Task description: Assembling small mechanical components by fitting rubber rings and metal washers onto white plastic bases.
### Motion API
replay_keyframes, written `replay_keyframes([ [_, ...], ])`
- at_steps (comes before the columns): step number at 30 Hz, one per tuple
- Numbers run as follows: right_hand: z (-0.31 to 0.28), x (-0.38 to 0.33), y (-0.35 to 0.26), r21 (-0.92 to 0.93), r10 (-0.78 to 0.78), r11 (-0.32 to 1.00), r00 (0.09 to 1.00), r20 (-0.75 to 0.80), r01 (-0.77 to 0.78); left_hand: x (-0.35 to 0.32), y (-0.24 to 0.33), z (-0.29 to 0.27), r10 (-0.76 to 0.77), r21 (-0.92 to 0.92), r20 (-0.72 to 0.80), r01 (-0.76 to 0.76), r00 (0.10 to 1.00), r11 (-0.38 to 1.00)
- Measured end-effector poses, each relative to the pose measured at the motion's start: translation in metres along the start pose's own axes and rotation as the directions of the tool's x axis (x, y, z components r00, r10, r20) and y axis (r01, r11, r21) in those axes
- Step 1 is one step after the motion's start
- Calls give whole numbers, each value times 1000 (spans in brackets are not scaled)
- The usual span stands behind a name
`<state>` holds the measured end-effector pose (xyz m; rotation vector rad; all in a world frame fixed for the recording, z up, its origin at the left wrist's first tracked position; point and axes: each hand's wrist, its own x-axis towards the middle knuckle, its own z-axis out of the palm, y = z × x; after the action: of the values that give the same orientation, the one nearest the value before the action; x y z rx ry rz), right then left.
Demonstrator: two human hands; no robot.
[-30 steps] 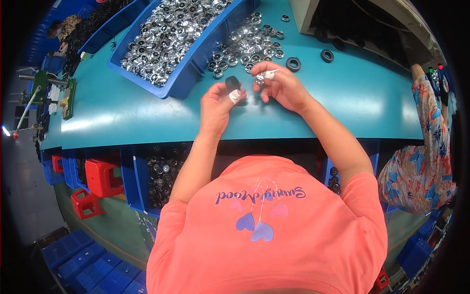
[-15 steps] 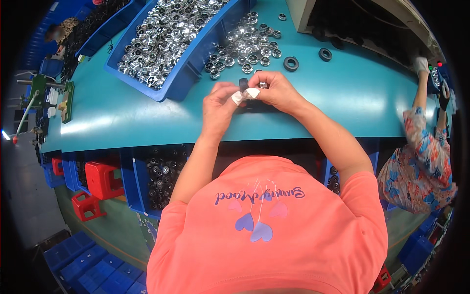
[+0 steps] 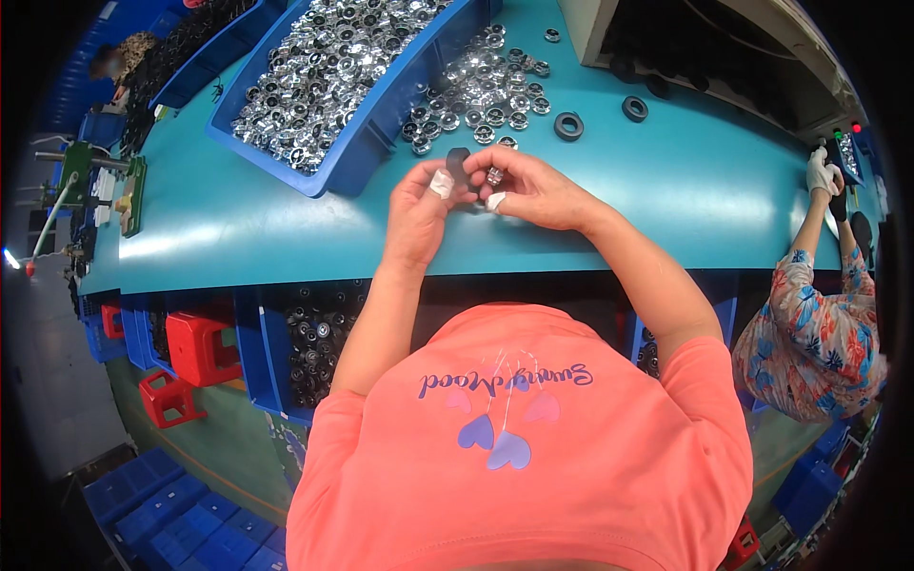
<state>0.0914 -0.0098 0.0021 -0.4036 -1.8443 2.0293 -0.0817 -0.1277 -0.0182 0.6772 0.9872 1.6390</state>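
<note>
My left hand [image 3: 421, 205] and my right hand [image 3: 529, 187] meet over the teal table [image 3: 286, 228]. Between the fingertips of my left hand sits a small black ring [image 3: 458, 162], pinched upright. My right hand holds a small shiny metal part [image 3: 494, 176] right beside that ring; the two pieces touch or nearly touch. White tape wraps a fingertip on each hand. A loose heap of shiny metal parts [image 3: 481, 90] lies on the table just beyond my hands.
A blue bin [image 3: 371, 124] full of shiny metal parts stands at the back left. Two black rings [image 3: 568, 126] lie on the table to the right. Another person in a floral sleeve [image 3: 809, 314] works at the far right. Red stools [image 3: 195, 347] stand below the table.
My hands have drawn close together, bringing the black ring and the metal part against each other. The person at the right has lifted a gloved hand toward the machine.
</note>
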Motion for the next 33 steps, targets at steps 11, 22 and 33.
replay_keyframes([
  [11,-9,4,-3,-29,-126,992,982,-138,123,-1,-6,-12,-15,-78,-9,14,1000,997],
  [22,-6,6,-3,149,-79,984,992,-97,93,-2,-3,-4,-6,-14,8,6,1000,1000],
  [33,-5,4,0,128,37,992,986,-160,-16,-4,-4,4,20,135,18,-23,1000,991],
])
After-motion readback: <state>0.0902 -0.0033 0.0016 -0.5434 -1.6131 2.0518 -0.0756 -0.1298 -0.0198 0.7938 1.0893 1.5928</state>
